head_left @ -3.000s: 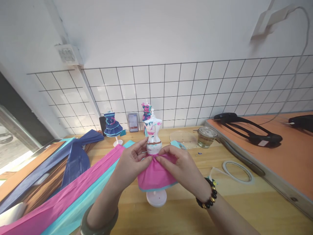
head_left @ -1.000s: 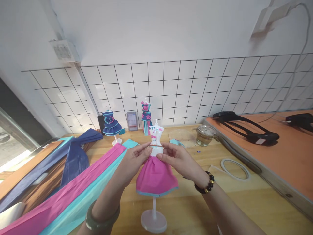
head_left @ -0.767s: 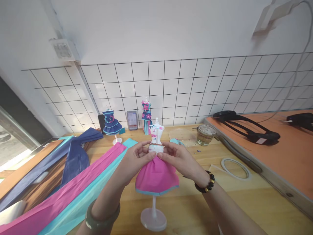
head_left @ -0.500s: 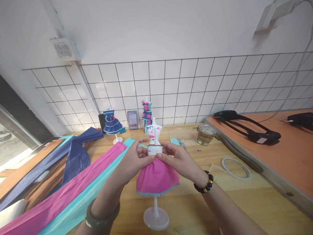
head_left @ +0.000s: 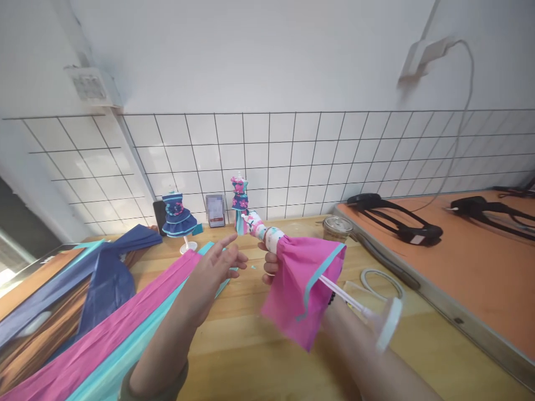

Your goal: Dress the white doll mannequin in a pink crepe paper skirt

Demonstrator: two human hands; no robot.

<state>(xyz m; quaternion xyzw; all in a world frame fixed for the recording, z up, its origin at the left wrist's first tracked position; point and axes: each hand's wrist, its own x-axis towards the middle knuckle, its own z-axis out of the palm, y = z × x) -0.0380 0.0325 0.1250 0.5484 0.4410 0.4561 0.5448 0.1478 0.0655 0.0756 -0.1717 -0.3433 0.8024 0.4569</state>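
A small white dress-form mannequin [head_left: 273, 240] with painted patches is tilted over, its top pointing up-left and its round base [head_left: 389, 324] at the lower right. It wears a pink skirt [head_left: 301, 273] with a light blue hem, which hangs down loosely. My right hand [head_left: 271, 264] is closed around the mannequin at the waist, its fingers partly hidden behind the skirt. To the left, my left hand [head_left: 219, 259] is apart from the mannequin, with spread fingers and nothing in it.
Pink [head_left: 121, 328], light blue, navy [head_left: 117, 273] and brown fabric strips lie at left. Behind stand two dressed mannequins [head_left: 178, 216] [head_left: 239, 197] and a small framed screen [head_left: 215, 211]. At right are a lidded jar [head_left: 337, 225], a tape ring [head_left: 382, 284] and black straps [head_left: 397, 220] on an orange surface.
The mannequin has gone from upright to tilted, lifted off the table. My left hand has let go and moved left, opening. My right hand now grips it alone. The view has shifted slightly.
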